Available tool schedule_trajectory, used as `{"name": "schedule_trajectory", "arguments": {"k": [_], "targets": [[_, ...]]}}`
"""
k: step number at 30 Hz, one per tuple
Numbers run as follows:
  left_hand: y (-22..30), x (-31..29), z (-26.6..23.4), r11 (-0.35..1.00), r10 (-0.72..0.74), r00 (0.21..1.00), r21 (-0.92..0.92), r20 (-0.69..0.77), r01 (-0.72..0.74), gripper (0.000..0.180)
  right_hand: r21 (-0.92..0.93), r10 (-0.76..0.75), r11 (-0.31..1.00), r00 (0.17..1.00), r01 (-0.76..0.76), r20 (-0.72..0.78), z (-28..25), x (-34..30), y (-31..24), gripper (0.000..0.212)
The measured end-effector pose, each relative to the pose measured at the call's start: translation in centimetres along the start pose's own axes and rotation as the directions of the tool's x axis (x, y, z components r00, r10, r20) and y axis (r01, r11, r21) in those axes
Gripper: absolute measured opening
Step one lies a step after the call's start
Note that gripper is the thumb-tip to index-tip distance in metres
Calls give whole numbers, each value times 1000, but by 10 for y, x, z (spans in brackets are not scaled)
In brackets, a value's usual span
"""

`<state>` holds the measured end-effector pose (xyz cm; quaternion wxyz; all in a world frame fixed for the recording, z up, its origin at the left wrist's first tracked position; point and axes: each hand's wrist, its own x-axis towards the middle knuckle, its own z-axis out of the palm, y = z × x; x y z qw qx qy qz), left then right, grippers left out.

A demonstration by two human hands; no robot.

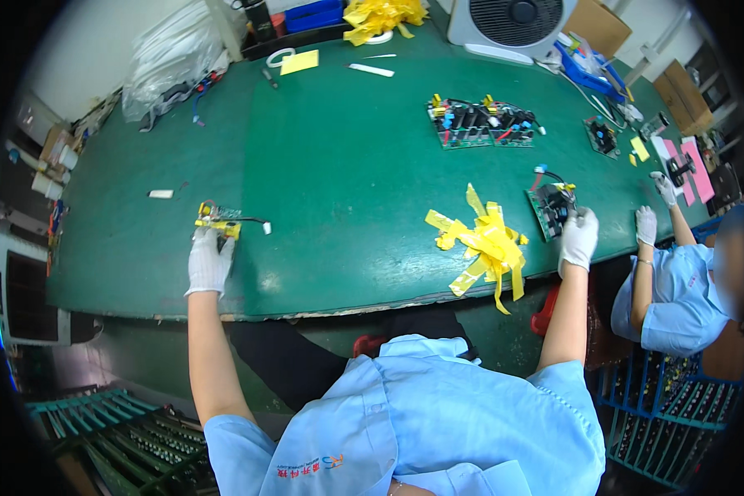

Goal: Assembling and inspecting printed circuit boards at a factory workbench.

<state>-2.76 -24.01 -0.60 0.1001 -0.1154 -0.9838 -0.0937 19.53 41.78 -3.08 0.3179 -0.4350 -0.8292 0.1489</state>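
At the left of the green table, my gloved left hand [210,261] is closed on the near edge of a circuit board [218,217]. That board carries yellow tape and a short black lead with a white plug. Over on the right, my gloved right hand [579,237] grips a second circuit board [547,211] with black parts, standing at a slant near the table edge. A blue-and-white connector on a wire sticks up from it. Between my hands, closer to the right one, lies a heap of yellow tape strips [489,248]. My fingertips are partly hidden on both hands.
Several populated boards [479,124] stand in a row farther back; another board [601,137] lies to their right. A fan [517,25], a blue bin [591,70] and more yellow tape [380,18] line the far side. At right sits a co-worker [678,285] with gloved hands on the table.
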Motion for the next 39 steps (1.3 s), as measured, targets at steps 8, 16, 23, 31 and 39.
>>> {"name": "schedule_trajectory", "arguments": {"k": [8, 16, 23, 31, 39], "targets": [[53, -11, -31, 999, -46, 992, -2, -117, 46, 35, 325, -403, 869, 915, 373, 31, -33, -62, -98, 46], [75, -26, -102, 963, -125, 914, -269, -386, 18, 31, 655, -729, 650, 560, 386, 393, -41, -168, -208, 37], [172, -68, -60, 944, 85, 988, -326, 129, -38, 36, 722, -866, 497, 327, 481, 378, -18, -222, -219, 29], [182, -67, -25, 921, 265, 963, -311, 56, -235, 19, 597, -788, 615, 428, 515, 441, 18, -219, -198, 33], [187, -43, 18, 885, 280, 949, -344, -146, -314, 20, 555, -810, 582, 364, 595, 459, 22, -233, -210, 23]]}}
